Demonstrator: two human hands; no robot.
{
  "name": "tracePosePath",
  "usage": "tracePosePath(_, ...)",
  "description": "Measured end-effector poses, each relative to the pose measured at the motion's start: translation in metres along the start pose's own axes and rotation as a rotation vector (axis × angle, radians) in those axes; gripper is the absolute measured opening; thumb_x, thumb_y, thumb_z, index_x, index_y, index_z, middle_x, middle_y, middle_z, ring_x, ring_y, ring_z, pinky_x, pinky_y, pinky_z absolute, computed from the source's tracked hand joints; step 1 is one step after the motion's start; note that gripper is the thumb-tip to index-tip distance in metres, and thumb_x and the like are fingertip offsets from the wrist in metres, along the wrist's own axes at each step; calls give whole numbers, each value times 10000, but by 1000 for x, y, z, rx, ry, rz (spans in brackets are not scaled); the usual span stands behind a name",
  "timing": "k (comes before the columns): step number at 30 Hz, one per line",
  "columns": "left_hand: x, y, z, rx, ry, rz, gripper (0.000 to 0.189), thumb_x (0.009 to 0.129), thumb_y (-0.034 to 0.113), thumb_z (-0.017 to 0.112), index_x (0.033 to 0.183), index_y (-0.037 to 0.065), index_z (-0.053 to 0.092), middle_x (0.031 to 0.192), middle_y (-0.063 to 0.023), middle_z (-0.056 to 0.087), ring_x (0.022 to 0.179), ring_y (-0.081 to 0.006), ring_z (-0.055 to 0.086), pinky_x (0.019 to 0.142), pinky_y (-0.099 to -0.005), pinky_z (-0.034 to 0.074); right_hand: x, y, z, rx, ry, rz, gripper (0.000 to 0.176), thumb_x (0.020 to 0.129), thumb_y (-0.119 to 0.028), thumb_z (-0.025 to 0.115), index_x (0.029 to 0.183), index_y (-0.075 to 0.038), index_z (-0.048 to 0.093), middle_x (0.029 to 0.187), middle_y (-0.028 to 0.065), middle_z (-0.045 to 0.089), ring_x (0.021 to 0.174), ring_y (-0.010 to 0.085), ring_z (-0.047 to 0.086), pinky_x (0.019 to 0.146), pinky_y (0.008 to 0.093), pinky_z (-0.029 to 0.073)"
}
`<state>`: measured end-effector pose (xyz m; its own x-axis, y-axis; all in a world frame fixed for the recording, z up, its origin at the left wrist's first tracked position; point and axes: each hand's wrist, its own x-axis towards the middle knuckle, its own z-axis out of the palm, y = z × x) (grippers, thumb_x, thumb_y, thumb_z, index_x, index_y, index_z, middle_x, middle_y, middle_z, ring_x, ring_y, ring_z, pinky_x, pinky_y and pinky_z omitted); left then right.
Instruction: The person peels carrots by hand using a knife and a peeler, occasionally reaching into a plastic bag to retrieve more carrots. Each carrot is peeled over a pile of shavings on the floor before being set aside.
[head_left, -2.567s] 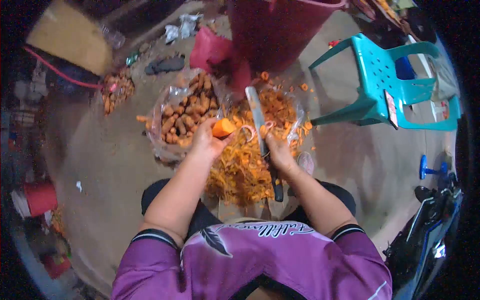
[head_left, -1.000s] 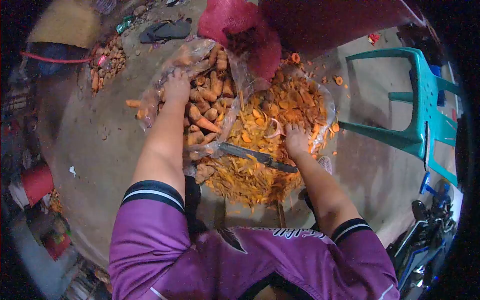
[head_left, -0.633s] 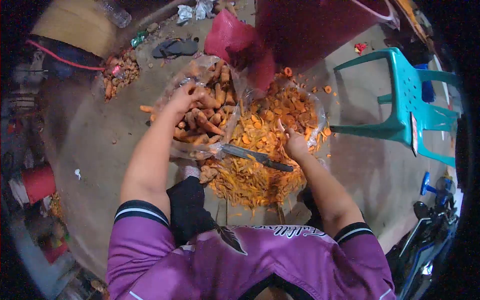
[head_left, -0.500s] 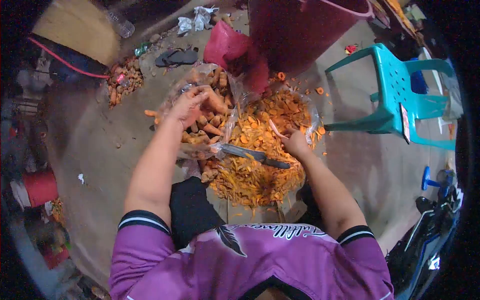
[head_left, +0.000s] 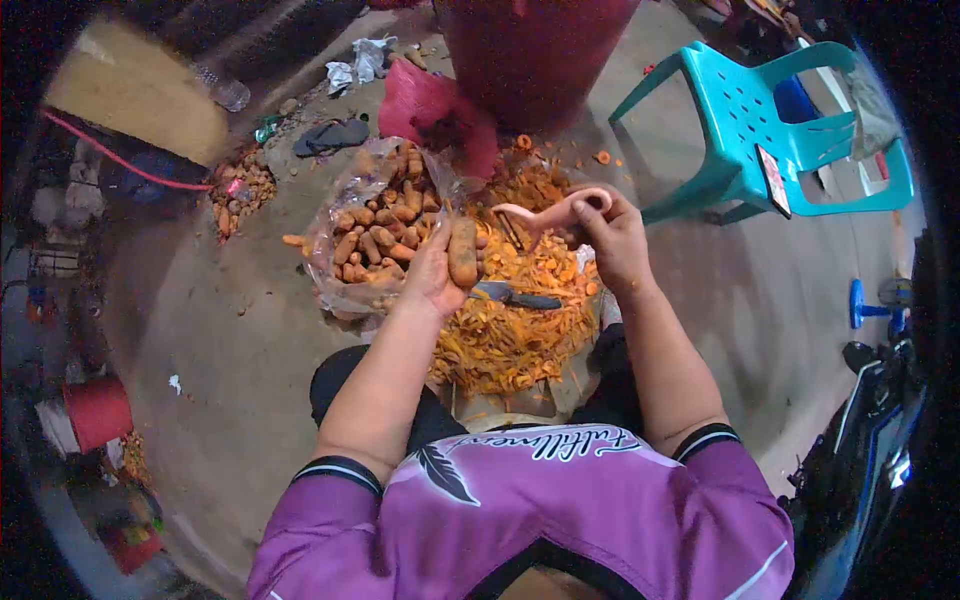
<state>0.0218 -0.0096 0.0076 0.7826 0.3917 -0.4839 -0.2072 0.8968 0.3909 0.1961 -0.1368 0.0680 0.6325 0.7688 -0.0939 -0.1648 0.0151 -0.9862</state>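
Note:
My left hand [head_left: 440,270] is wrapped around a carrot [head_left: 463,252], held upright over the inner edge of the clear plastic bag [head_left: 325,245]. That bag holds several whole carrots [head_left: 385,220]. In my right hand [head_left: 612,235] is a pink-handled peeler [head_left: 550,213], its blade end pointing toward the carrot without touching it. Beneath both hands spreads a heap of orange peelings and slices [head_left: 520,350]. A knife [head_left: 520,296] with a dark handle lies on the heap, its blade partly hidden near my left hand.
Beyond the heap stand a large red container [head_left: 540,60] and a pink plastic bag [head_left: 430,105]. A teal plastic chair [head_left: 735,110] with a phone-like object on it is at the right. Dark slippers [head_left: 332,137] and a small carrot pile [head_left: 242,190] lie back left.
My left hand has come from the bag toward the middle with a carrot. My right hand has lifted the peeler off the heap. The view has shifted slightly.

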Motion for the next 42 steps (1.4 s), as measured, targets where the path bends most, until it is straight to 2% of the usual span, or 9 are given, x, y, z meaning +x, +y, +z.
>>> tracePosePath(3,13,-16,22,-153,138,-43,297,853,304,410,980,47,486,857,-97,570,753,-206,569,702,-333,475,4,3,0,244,-26,163,151,781,-135,538,871,-16,511,706,49,532,546,106,500,478,217,412)
tracePosePath(8,23,-18,23,-170,60,-125,260,845,255,401,935,44,522,897,-88,571,816,-212,564,731,-334,469,11,22,11,54,-181,193,211,719,-176,630,839,-36,528,719,36,544,601,120,521,499,231,418)
tracePosePath(17,28,-17,18,-248,115,-196,319,852,309,380,982,37,485,909,-108,546,790,-230,551,666,-370,472,22,33,15,172,-362,361,216,688,-162,654,778,0,542,723,49,559,611,128,537,508,238,423)
tracePosePath(19,27,-19,25,-152,78,-198,297,822,307,439,945,44,506,842,-96,565,692,-206,559,549,-308,475,30,44,11,178,-383,391,200,682,-149,652,757,1,544,711,49,559,593,124,535,505,231,421)
tracePosePath(21,25,-18,26,-152,-75,-244,302,825,314,439,956,46,488,838,-100,554,646,-193,541,500,-279,451,46,52,1,200,-214,263,145,690,-115,621,761,-9,552,706,52,563,551,118,531,489,216,419)
tracePosePath(25,25,-20,14,-108,1,-277,344,827,372,440,958,57,477,808,-80,536,661,-159,524,503,-267,431,65,52,-25,184,122,311,170,698,-116,616,800,-4,538,710,52,560,565,127,536,494,225,436)
tracePosePath(33,26,-19,10,-143,93,-202,401,808,371,463,1006,23,475,848,-123,550,712,-252,554,611,-354,489,18,35,20,244,-451,425,262,665,-160,668,827,-8,528,701,59,561,540,112,517,480,205,412)
tracePosePath(40,25,-22,19,-92,121,-209,422,818,380,441,1034,18,470,845,-122,549,696,-244,551,588,-334,485,30,50,8,203,-456,393,163,705,-121,606,786,12,559,691,56,569,564,123,528,520,227,423)
tracePosePath(42,25,-24,6,-88,20,-265,414,827,374,426,1041,21,469,835,-110,548,684,-214,545,561,-311,473,55,62,-16,192,-214,316,128,708,-114,593,767,-5,560,697,40,564,588,116,532,531,227,427)
